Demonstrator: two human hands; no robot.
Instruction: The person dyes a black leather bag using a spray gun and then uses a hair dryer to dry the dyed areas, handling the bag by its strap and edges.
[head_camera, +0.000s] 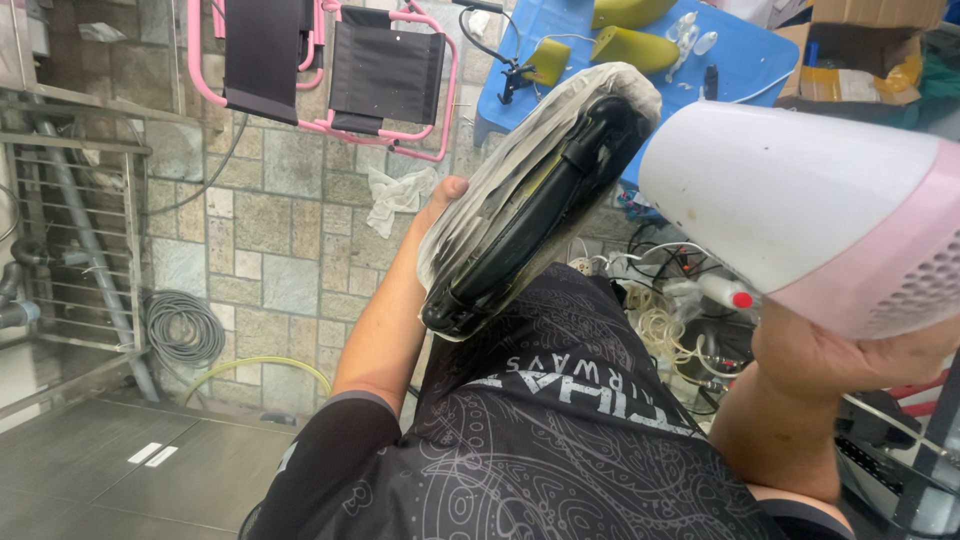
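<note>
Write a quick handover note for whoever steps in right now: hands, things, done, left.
Left hand: holds up a black case in clear plastic wrap, tilted.
Right hand: grips a white and pink hair dryer, nozzle close to the case's top end.
Done: wrap is around the case.
Left: wrap looks loose and wrinkled, so heating seems unfinished.
Behind: blue table with yellow forms.
</note>
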